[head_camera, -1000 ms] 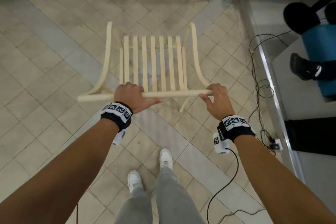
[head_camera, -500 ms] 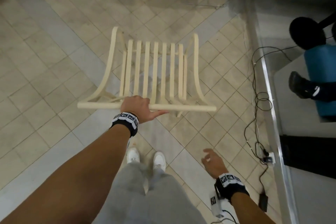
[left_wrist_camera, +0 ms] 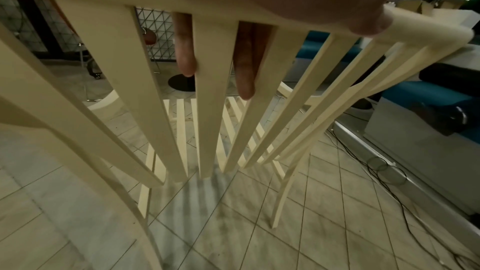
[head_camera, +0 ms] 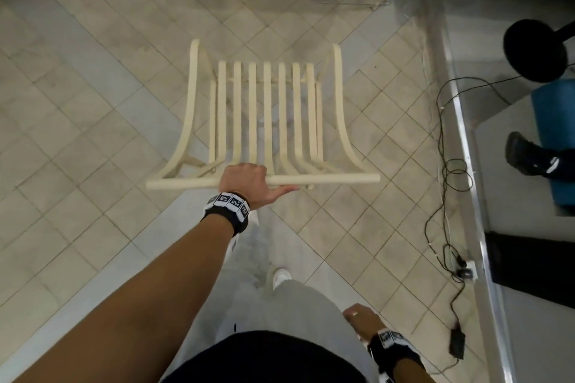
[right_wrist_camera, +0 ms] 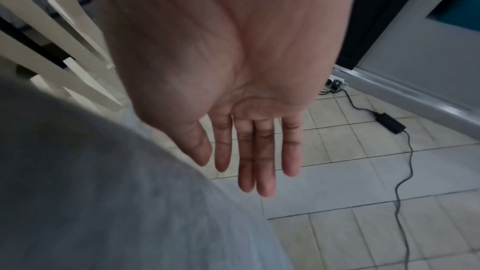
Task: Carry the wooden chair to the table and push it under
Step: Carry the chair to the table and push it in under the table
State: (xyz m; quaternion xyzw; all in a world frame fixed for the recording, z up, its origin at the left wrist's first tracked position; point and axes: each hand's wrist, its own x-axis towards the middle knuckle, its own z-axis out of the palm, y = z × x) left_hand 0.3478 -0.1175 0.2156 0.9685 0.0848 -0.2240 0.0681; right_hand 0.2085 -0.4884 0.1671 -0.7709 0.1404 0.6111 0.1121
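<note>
Fingers [head_camera: 245,172] of our left hand [head_camera: 245,183] are curled over the top rail of the wooden chair [head_camera: 264,121] in the head view, and the thumb lies along the near side of the rail. The chair is in front of us over the tiled floor [head_camera: 77,121], its back toward us and its slatted seat pointing away. Our right hand [head_camera: 362,319] hangs low beside our grey trouser leg [head_camera: 298,308], well apart from the chair. A black cable [head_camera: 448,171] lies on the floor at the right.

In the left wrist view, two fingers [left_wrist_camera: 185,48] come down between the back slats of the chair, and the thumb presses on the rail.

In the right wrist view, the fingers [right_wrist_camera: 265,161] are straight and a little spread, they hold nothing. Some slats of the chair are seen at the left, and a black adapter [right_wrist_camera: 391,125] lies on the floor.
</note>
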